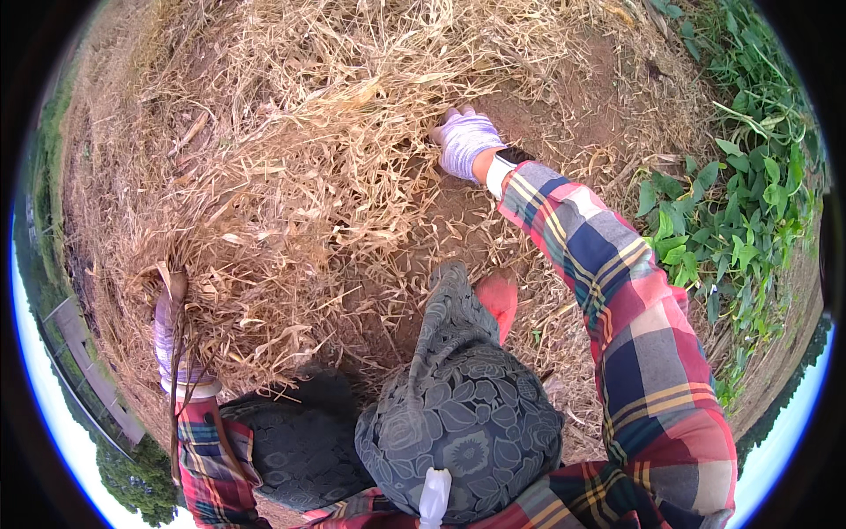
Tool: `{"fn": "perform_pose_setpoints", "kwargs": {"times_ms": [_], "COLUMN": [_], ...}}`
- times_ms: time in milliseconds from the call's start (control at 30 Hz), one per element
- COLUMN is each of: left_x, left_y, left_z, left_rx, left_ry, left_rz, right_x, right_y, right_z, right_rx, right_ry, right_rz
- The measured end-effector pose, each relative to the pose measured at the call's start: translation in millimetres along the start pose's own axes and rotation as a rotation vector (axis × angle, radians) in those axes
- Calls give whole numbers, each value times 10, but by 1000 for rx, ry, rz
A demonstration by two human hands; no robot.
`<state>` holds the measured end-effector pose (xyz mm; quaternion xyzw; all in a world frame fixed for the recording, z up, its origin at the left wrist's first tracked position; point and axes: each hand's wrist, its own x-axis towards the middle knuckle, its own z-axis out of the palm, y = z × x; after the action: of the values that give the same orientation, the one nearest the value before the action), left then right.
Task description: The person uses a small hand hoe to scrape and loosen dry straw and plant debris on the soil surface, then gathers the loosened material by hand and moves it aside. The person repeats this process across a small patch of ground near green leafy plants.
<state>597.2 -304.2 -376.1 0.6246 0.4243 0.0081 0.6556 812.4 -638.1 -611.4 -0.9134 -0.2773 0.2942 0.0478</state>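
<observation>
My left hand [173,330], in a knitted lavender glove with bare fingertips, is at the far left. It is closed around a bundle of dried plant stalks [175,410]; their dark stems run back along my forearm, and dry leaves spread beyond my fingers. Farther forward, my right hand [466,142] wears a matching glove. Its fingers curl down at the edge of a swath of dry, straw-coloured plants [370,132], beside bare reddish soil [548,119]. What those fingers grip is hidden.
Green leafy vines [747,198] grow along the right side. Below me are my knees in dark floral cloth [462,423] and a red shoe [497,304]. A whitish plastic piece [434,496] hangs at the bottom. Trees [139,479] and a grey structure [92,370] stand far left.
</observation>
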Motion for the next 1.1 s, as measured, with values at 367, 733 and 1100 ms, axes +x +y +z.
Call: {"fn": "perform_pose_setpoints", "kwargs": {"times_ms": [367,733,1100], "left_x": [15,-12,-131], "left_y": [-12,339,815], "left_z": [-250,50,-1179], "left_rx": [126,165,190], "left_ry": [153,361,196], "left_rz": [64,-45,134], "right_x": [86,-846,367], "right_y": [22,-626,266], "right_z": [20,-14,-614], "right_rx": [117,525,-190], "right_ry": [-137,-469,612], "right_rz": [-76,-620,-457]}}
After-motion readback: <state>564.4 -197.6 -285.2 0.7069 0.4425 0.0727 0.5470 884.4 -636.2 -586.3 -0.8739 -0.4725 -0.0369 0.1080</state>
